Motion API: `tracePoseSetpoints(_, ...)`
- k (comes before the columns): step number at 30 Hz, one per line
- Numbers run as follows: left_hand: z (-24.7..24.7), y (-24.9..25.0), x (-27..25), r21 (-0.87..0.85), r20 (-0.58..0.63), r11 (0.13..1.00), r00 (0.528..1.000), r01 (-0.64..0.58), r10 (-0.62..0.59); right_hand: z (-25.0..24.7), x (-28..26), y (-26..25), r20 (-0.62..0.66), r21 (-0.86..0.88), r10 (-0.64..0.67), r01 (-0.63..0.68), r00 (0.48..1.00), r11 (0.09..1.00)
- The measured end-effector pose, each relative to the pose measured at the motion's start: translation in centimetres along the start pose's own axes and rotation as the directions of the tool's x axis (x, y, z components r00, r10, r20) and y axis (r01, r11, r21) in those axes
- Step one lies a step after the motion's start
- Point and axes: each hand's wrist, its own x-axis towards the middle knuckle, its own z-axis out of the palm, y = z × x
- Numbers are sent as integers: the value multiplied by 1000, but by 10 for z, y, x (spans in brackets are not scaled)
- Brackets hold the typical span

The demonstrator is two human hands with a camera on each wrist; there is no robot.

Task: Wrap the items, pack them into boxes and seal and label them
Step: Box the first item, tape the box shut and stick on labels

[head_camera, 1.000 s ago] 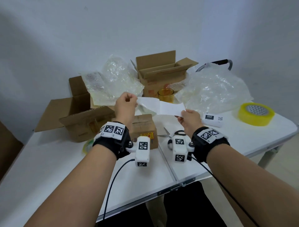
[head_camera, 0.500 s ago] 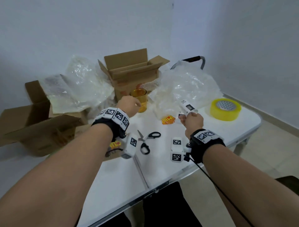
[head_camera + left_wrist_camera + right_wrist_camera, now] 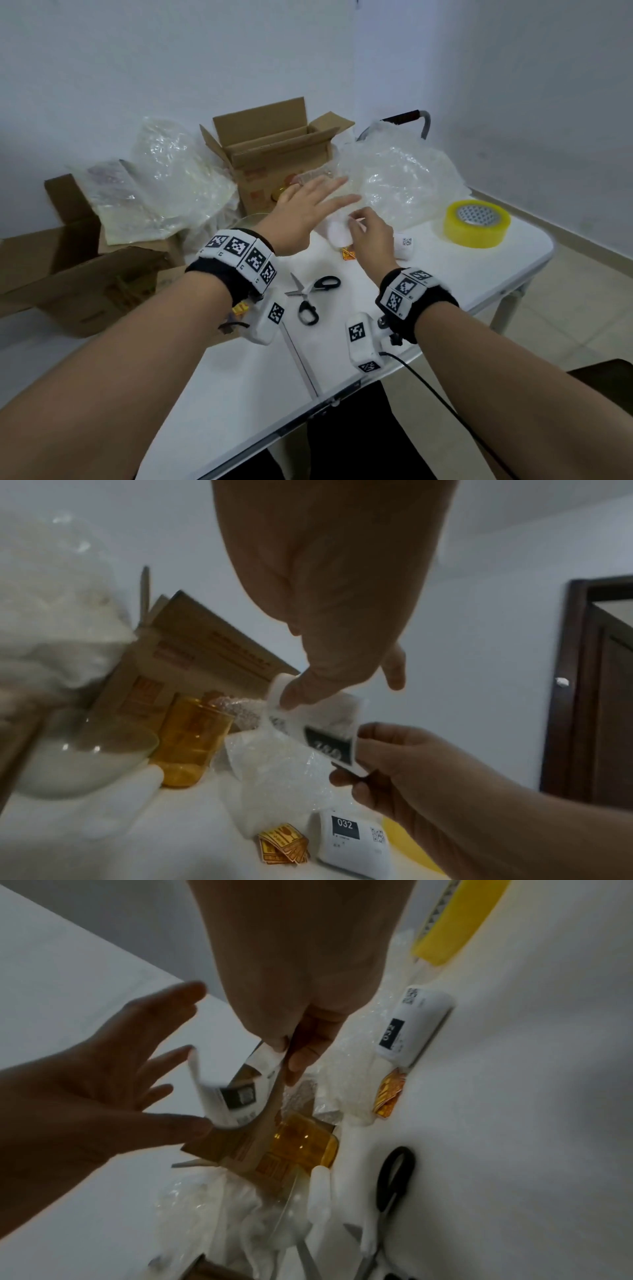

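1. A second earlier both hands stretched a strip of labels between them above the table; half a second earlier the left hand had let go and the view had swung right.
2. At this moment the right hand [image 3: 368, 236] pinched a curled white label [image 3: 313, 733] between thumb and fingers, above the far middle of the table [image 3: 445, 274].
3. The left hand [image 3: 308, 212] was released, fingers spread and straight, reaching toward the label. In the left wrist view one fingertip seemed to touch its curled end, though blur makes this uncertain.
4. This probably meant one label had been taken off and was being readied for sticking on a box, so the labelling step was under way.
5. Counted: three cardboard boxes. One open box [image 3: 274, 150] stood at the far middle, one open box [image 3: 78, 274] lay at the left, and a smaller one was mostly hidden behind the left wrist.
6. One amber glass [image 3: 190, 739] stood unwrapped beside the far box, and one clear glass bowl [image 3: 82, 753] sat left of it.
7. One roll of yellow tape [image 3: 476, 223] lay far right, and one pair of scissors [image 3: 310, 296] lay near the middle.
8. One label roll [image 3: 404, 245] and one small pile of orange stickers [image 3: 347, 254] lay just beside the right hand.
9. Two heaps of bubble wrap lay at the far side, one on the left [image 3: 164, 192] and one on the right [image 3: 404, 178].
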Motion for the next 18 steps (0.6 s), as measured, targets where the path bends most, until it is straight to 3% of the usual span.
tracePoseSetpoints(3,-7,-2,-15,41,9,999,999,-31,31,11,-4,-14,55,5,-26,26,998,1000)
tracePoseSetpoints(6,-13,-20,-34,-20,-41,1000,999,4,-5,22,-7,-22,74,-21,23,-21,997,1000)
tracePoseSetpoints(10,-28,-36,-69,-79,-82,993,992,85,-91,37,-15,-33,190,74,85,-100,978,992)
tracePoseSetpoints(14,-44,-50,-107,-308,-112,933,967,186,-230,54,-22,-47,407,114,66,-123,911,986)
tracePoseSetpoints(18,-57,-66,-138,-479,-122,821,902,312,-414,72,-29,-65,567,207,114,-275,815,939)
